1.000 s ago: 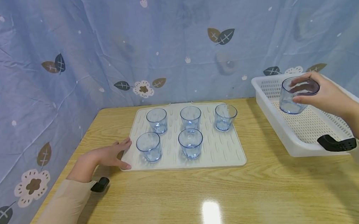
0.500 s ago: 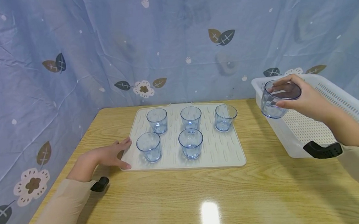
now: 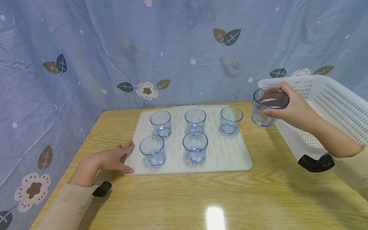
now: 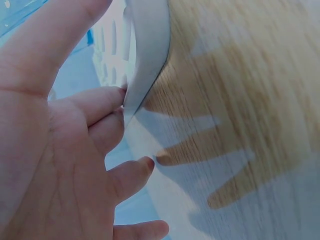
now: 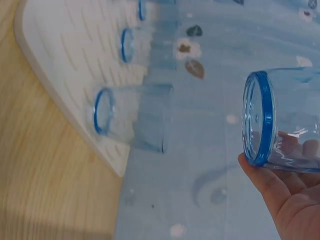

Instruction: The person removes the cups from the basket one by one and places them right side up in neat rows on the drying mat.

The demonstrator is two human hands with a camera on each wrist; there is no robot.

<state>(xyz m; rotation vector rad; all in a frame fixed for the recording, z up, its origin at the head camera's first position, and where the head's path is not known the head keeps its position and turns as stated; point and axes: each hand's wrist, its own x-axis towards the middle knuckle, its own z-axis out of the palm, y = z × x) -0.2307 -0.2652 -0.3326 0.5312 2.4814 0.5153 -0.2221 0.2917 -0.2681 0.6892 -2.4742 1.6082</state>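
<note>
My right hand [image 3: 290, 107] grips a clear bluish glass [image 3: 263, 117] by its upper side, tilted slightly and lifted between the tray and the basket. In the right wrist view the held glass [image 5: 267, 120] shows its thick blue base. On the white ribbed tray [image 3: 222, 159] stand several like glasses, upright: three in the back row, among them the right one [image 3: 231, 121], and two in front, the left one [image 3: 153, 152] and the middle one [image 3: 195, 148]. My left hand [image 3: 114, 160] rests at the tray's left edge, fingers spread; its fingertips touch the rim [image 4: 147, 55] in the left wrist view.
A white perforated plastic basket [image 3: 350, 106] stands at the right, behind my right forearm. The wooden table [image 3: 152, 209] runs in front of the tray. A blue patterned curtain [image 3: 181, 49] hangs behind and to the left.
My right hand has carried the glass leftward from over the basket, past its left wall towards the tray. The left hand and the glasses on the tray have not moved.
</note>
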